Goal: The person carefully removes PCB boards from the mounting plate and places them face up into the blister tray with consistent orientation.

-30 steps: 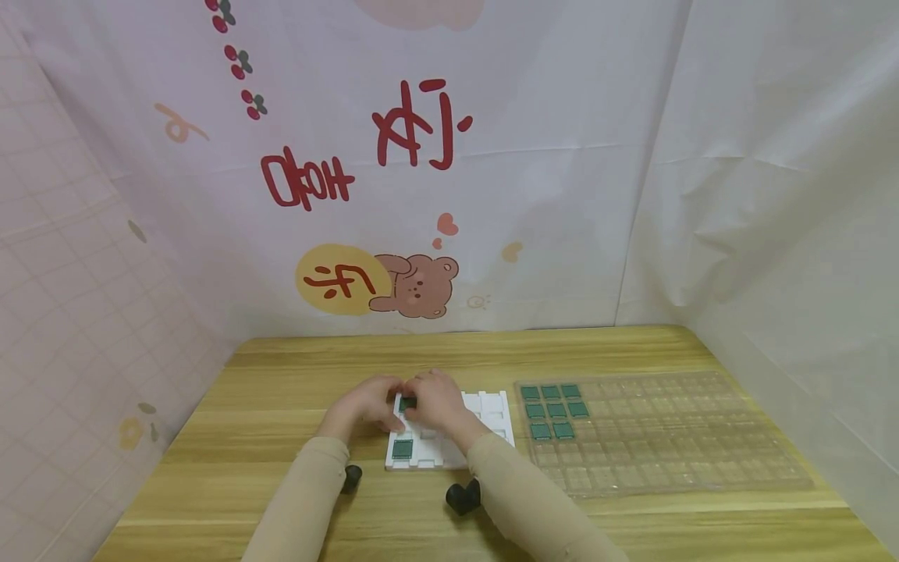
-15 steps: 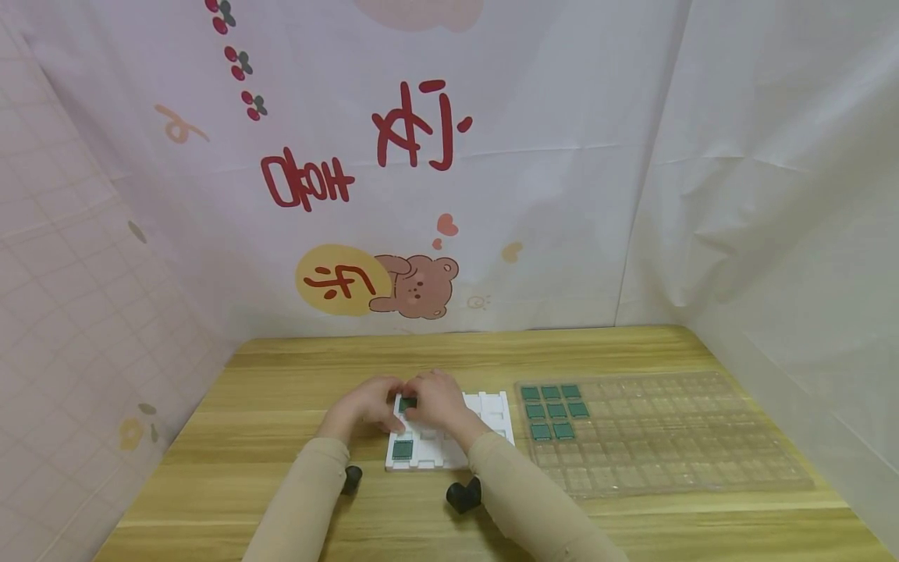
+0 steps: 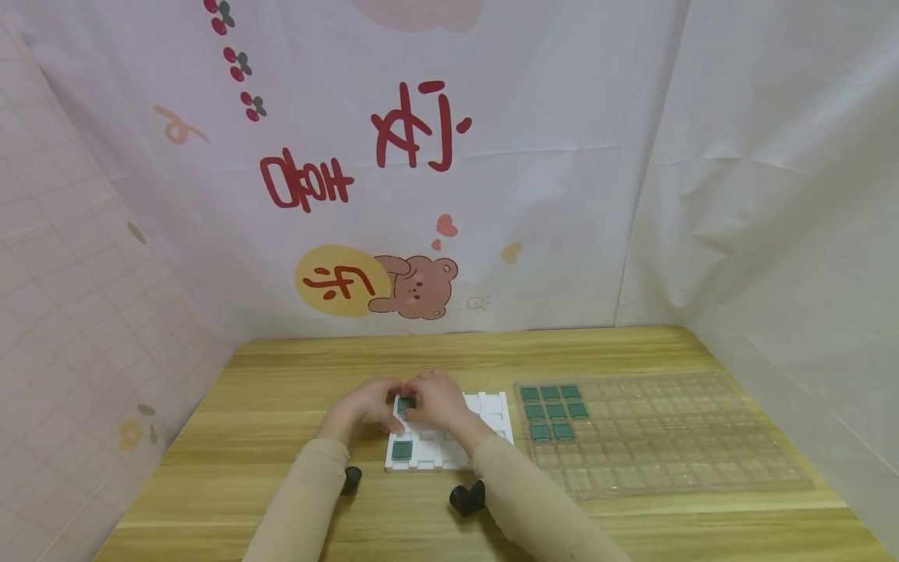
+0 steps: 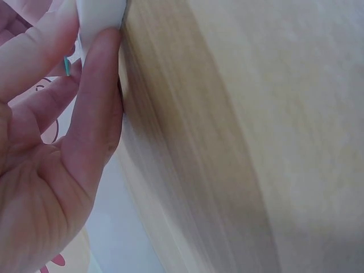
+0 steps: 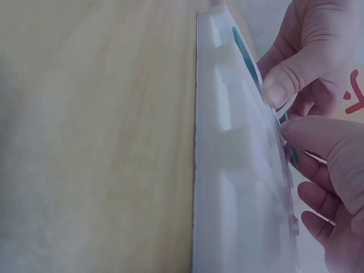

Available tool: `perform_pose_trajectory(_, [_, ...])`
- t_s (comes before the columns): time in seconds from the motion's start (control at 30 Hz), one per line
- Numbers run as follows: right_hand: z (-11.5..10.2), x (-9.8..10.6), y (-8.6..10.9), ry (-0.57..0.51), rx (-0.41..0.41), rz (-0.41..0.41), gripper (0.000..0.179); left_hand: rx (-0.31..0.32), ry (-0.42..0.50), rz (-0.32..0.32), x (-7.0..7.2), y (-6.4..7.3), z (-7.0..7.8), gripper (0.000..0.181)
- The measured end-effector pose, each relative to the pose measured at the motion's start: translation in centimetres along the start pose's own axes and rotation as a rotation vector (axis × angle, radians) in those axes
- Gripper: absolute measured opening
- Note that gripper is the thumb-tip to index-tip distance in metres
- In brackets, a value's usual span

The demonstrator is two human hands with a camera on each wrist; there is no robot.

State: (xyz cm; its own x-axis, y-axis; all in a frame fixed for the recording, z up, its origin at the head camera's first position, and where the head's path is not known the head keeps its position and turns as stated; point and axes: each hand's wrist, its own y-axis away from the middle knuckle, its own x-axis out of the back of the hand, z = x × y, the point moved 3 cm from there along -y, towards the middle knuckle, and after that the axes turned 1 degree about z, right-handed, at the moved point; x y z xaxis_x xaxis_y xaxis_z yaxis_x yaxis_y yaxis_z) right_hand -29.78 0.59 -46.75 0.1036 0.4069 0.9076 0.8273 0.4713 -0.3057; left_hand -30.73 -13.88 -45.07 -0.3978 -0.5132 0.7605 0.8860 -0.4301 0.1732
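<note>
A white tray (image 3: 438, 454) with recessed pockets lies at the middle of the wooden table. At its far left corner my left hand (image 3: 371, 400) grips the edge, thumb on top of the tray in the right wrist view. Between my right hand's thumb and forefinger is a small square green chip (image 3: 405, 404), pinched at the far left pocket; its thin edge (image 5: 294, 155) shows in the right wrist view. My right hand (image 3: 437, 400) covers part of the tray. Another green chip (image 3: 402, 450) sits in the near left pocket.
A clear plastic tray (image 3: 674, 429) with many compartments lies to the right of the white tray. Several green chips (image 3: 555, 410) fill its far left compartments. A printed cloth (image 3: 534, 179) hangs behind the table, and more cloth stands at both sides.
Almost nothing differs. Both hands stay at the white tray's far left corner, and my right forearm has shifted very slightly to the right.
</note>
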Motion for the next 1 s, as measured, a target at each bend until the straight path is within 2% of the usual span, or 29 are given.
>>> perform_pose_trajectory(0.2, [0.0,0.3,0.4,-0.024,-0.017,0.0,0.027,-0.004,-0.026,-0.007,0.0,0.0,0.0,0.06])
perform_pose_trajectory(0.4, [0.0,1.0,0.8,-0.07,-0.028,0.037,0.028,0.034,0.002,0.0,-0.1,0.0,-0.1,0.061])
perform_pose_trajectory(0.67, [0.3,1.3,1.5,-0.117,-0.046,0.049,0.027,0.046,0.007,0.0,-0.1,0.0,-0.3,0.057])
perform_pose_trajectory(1.0, [0.4,1.4,2.2,-0.121,0.014,0.093,0.027,0.034,0.023,0.003,-0.1,0.0,-0.2,0.053])
